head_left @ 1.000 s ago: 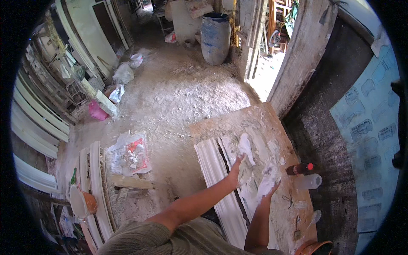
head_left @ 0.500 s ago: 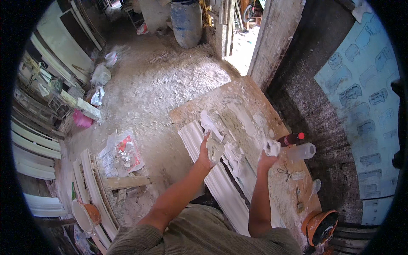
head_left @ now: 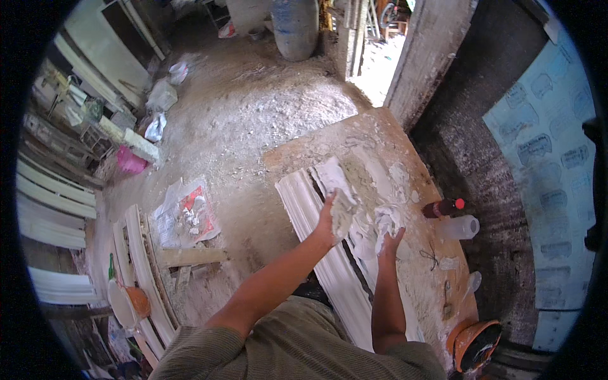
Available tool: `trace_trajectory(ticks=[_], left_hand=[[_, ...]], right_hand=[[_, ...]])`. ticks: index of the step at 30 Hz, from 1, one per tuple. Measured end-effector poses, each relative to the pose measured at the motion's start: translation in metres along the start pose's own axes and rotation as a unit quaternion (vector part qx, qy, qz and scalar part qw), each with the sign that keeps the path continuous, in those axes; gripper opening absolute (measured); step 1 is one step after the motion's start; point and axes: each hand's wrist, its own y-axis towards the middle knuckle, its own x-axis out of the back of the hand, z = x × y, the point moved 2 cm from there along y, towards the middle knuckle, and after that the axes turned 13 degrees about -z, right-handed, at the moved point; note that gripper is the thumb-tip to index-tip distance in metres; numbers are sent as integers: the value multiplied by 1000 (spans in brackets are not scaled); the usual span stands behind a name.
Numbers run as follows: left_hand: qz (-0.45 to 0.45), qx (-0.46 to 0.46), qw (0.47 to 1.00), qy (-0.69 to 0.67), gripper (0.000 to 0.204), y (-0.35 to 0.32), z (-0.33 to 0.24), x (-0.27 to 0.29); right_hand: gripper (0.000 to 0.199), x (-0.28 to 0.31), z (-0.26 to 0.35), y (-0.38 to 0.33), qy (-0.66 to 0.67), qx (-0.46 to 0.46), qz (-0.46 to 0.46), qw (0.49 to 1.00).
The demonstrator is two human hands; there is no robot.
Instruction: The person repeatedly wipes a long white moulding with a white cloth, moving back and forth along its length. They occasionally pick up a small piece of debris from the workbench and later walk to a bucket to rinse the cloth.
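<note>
My left hand, coated in white plaster, reaches over two long white mouldings; its thumb stands apart from whitened, stretched fingers. To its right, my right hand grips a white, wet-looking clump of plaster, which partly hides the fingers. The nearer moulding is smooth and ridged along its length. Beside it, across a dark gap, lies the second strip, its far end covered in lumpy white plaster. Both lie on a plaster-smeared wooden board.
At the board's right edge stand a dark red-capped bottle and a translucent plastic bottle. An orange bucket sits at lower right. Left on the floor are a torn sack and more mouldings. A blue barrel stands far off.
My hands have come closer together, the right moving left and down toward the plastered strip with its clump. The whole view has shifted slightly.
</note>
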Motion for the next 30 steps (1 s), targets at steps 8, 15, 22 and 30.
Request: trace_trajectory(ticks=[8,15,22,30], left_hand=[[-34,39,998,46,65,-18,12,-27],[-18,30,997,64,66,0,16,-7],[20,15,999,44,70,20,26,3],[-9,29,998,51,74,8,23,-2]], right_hand=[[42,5,21,47,-281,155,34,946],[28,16,22,31,-415,232,-23,879],[39,-4,32,45,-545,169,71,818],[46,2,47,23,-256,255,-94,928]])
